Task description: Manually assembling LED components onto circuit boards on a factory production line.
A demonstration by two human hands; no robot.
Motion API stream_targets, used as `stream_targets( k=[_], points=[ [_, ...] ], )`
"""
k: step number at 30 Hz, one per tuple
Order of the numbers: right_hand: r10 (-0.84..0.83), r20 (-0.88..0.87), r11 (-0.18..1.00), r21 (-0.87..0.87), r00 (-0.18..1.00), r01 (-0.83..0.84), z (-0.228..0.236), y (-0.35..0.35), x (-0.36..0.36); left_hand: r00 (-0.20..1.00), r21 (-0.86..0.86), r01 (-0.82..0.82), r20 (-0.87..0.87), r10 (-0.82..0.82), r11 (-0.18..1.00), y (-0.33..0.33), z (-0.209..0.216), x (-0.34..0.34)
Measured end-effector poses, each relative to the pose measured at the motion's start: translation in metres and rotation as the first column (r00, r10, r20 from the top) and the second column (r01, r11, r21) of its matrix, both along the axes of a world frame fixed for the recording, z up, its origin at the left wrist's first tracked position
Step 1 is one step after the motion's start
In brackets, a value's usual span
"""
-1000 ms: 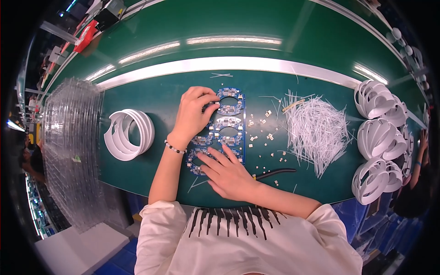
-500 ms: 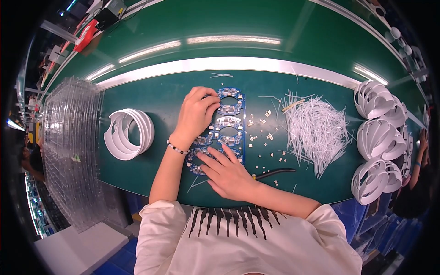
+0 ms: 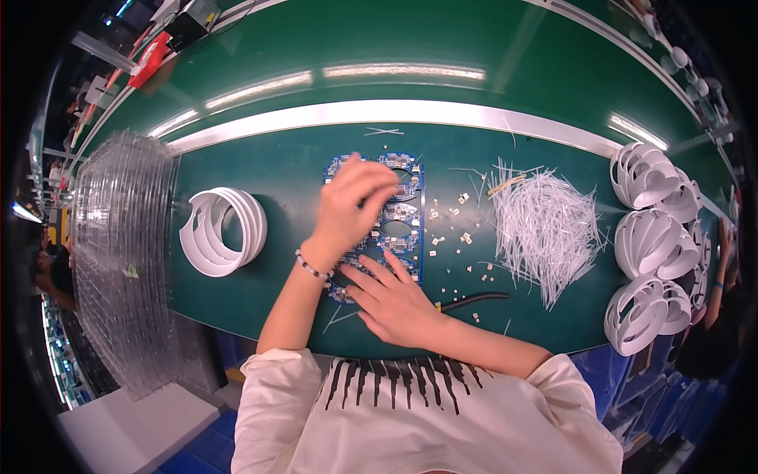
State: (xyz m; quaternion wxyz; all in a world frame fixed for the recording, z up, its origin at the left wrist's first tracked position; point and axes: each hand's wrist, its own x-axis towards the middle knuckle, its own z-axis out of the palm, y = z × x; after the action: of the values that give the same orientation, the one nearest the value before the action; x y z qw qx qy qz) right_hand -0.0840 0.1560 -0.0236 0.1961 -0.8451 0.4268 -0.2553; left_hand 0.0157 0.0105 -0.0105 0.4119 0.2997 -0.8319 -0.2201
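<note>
A blue circuit board panel (image 3: 418, 213) with rounded cut-outs and many small parts lies in front of me. Over its upper half my left hand (image 3: 355, 201) hovers with fingers curled toward the thumb. Whatever the fingertips may hold is hidden or too small to tell. My right hand (image 3: 395, 304) rests on the panel's lower part with its fingers spread, covering some of it. Beside that wrist lies a tool with a black curved handle (image 3: 478, 299), its other end hidden under the hand. Small white connector pieces (image 3: 466, 238) are scattered right of the panel.
A heap of thin white strips (image 3: 549, 229) lies to the right, with stacks of white rings (image 3: 651, 241) beyond it. White ring parts (image 3: 245, 229) stand at left, next to stacked clear plastic trays (image 3: 122, 253). Loose strips (image 3: 384, 131) lie behind the panel.
My left hand has moved to the right from the panel's upper-left part, uncovering that corner. My right hand has stayed in place on the board.
</note>
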Motion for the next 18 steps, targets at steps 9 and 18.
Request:
stream_targets(
  k=[9, 18],
  points=[
    [0.004, 0.008, 1.000, -0.002, 1.000, -0.004, 0.002, 0.001, 0.001, 0.966, -0.064, -0.161, 0.195, 0.170, 0.985, -0.006, 0.007, 0.012],
    [0.007, 0.008, 1.000, 0.008, 1.000, -0.007, 0.003, 0.001, 0.001, 0.954, 0.014, -0.183, 0.246, 0.174, 0.983, -0.013, -0.007, 0.024]
  ],
)
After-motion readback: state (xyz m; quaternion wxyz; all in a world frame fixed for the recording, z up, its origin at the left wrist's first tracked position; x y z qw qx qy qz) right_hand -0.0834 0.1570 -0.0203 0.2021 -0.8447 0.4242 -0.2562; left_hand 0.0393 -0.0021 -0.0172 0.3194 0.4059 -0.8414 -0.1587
